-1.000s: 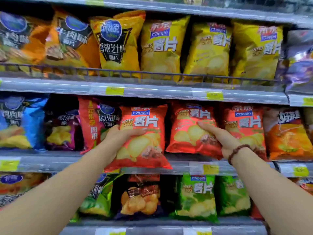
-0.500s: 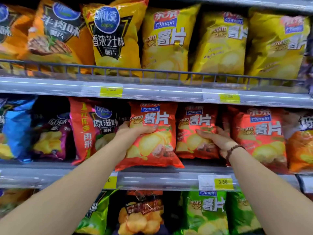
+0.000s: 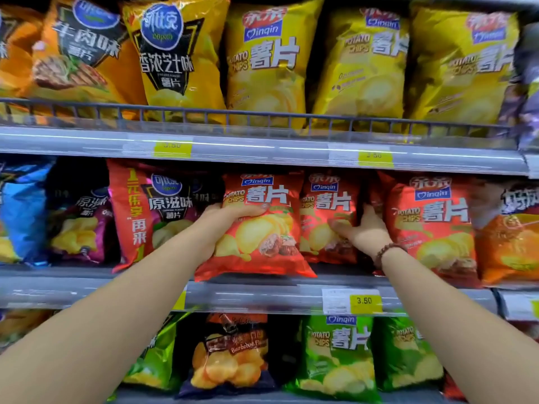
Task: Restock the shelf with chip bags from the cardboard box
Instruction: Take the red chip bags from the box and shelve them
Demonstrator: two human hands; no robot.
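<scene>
You've pushed the red Qinqin chip bag (image 3: 262,228) further in toward the middle shelf (image 3: 248,298), though its lower edge overhangs the shelf front. Your left hand (image 3: 221,225) grips its left side, thumb across the front. Your right hand (image 3: 364,233) lies flat, its straight fingers pressing the neighbouring red bag (image 3: 326,205) just beside it.

Left grip (image 3: 224,225) pushed its red bag (image 3: 262,243) further onto the shelf (image 3: 262,295); right grip (image 3: 364,231) slid rightward on the neighbouring bag (image 3: 326,205).
</scene>
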